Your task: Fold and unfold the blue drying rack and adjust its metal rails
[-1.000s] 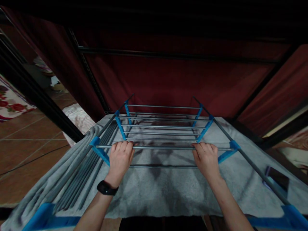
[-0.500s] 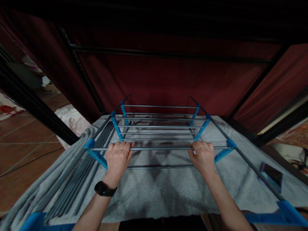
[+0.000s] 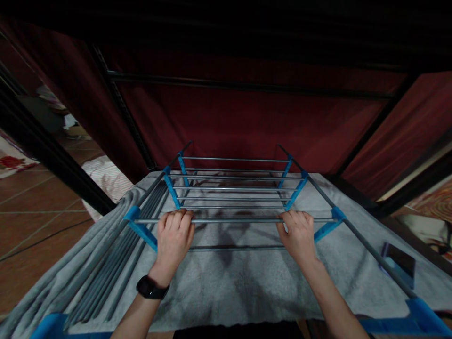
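A rack of grey metal tubes and blue plastic brackets lies over a grey cloth. Its nearest crossbar runs between two blue brackets. My left hand, with a black band on the wrist, wraps its fingers over that bar near the left end. Toward the right end, my right hand is closed round the same bar. Beyond my hands, several thinner crossbars span the far brackets. Long side tubes run toward me on both sides.
Several loose grey tubes lie along the left side of the cloth. A phone rests on the cloth at the right, beside the side tube. Dark red fabric panels on a black frame stand behind. Tiled floor shows at the left.
Both hands stay on the bar. My left thumb, seen sticking out along the bar before, is now tucked behind. The view has shifted slightly.
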`<state>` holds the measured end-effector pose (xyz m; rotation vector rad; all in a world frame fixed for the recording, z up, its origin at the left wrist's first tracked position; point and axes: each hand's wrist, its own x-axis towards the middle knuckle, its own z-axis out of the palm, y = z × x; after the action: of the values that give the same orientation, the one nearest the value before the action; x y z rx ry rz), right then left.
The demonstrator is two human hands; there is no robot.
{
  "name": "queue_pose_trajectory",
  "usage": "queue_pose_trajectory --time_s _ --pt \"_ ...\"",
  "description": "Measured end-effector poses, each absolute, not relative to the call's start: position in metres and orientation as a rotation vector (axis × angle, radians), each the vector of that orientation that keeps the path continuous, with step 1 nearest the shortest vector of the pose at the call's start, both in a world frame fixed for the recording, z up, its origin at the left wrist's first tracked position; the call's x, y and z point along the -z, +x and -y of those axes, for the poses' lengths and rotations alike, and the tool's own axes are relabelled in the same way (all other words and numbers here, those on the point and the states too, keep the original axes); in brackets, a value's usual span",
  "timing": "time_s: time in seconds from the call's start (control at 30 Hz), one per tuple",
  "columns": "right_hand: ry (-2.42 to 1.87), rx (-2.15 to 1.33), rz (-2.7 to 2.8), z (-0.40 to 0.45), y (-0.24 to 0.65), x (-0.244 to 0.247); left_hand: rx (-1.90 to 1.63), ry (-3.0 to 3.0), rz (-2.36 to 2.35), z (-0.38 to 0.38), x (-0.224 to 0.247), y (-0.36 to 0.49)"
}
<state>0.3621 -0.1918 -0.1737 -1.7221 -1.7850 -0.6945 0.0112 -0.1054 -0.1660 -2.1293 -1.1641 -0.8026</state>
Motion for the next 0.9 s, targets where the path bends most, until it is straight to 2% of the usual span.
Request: queue_pose_trajectory --time_s 0.33,0.53,0.67,0.9 --pt "-1.561 0.786 1.523 0.205 0.361 0.206 1.081 -2.209 0.969 0.150 0.235 0.013" --pt "-1.626 0.582 1.460 0.238 0.356 0.266 0.765 -2.472 1.231 0.151 0.286 0.005" --pt "-1.708 0.390 1.635 0.248 0.361 0.321 0.714 -2.529 1.373 0.144 0.315 -0.005" --pt "-1.783 0.401 1.810 0.240 0.377 0.381 0.585 -2.581 1.548 0.143 0.329 -0.012"
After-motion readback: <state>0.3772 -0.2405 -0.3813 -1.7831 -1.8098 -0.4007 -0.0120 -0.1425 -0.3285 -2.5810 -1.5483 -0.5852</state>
